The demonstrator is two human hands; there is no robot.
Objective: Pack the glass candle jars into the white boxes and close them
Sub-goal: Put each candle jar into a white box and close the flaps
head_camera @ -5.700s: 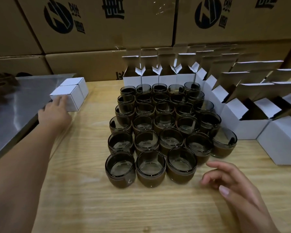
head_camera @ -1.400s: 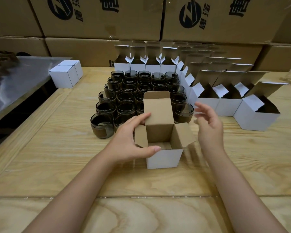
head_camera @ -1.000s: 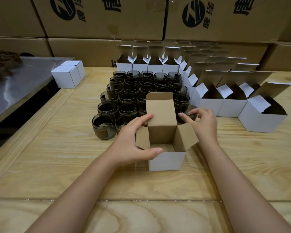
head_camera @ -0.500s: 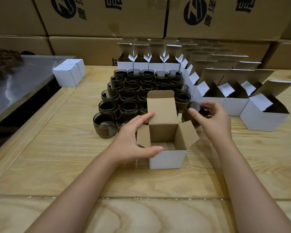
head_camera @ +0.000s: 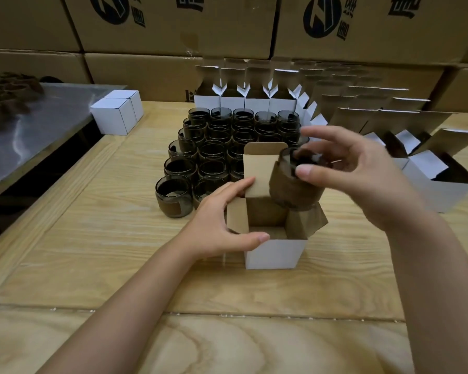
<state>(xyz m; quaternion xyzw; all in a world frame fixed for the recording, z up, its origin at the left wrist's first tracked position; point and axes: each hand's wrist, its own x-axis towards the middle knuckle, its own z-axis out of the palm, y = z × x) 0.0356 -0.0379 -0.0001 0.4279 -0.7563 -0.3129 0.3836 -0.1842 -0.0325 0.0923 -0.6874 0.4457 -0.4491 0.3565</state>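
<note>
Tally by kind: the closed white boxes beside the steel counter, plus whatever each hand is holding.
Closed white boxes: 2
Open white box, held by left hand: 1
Glass jar, held by right hand: 1
Total: 4
</note>
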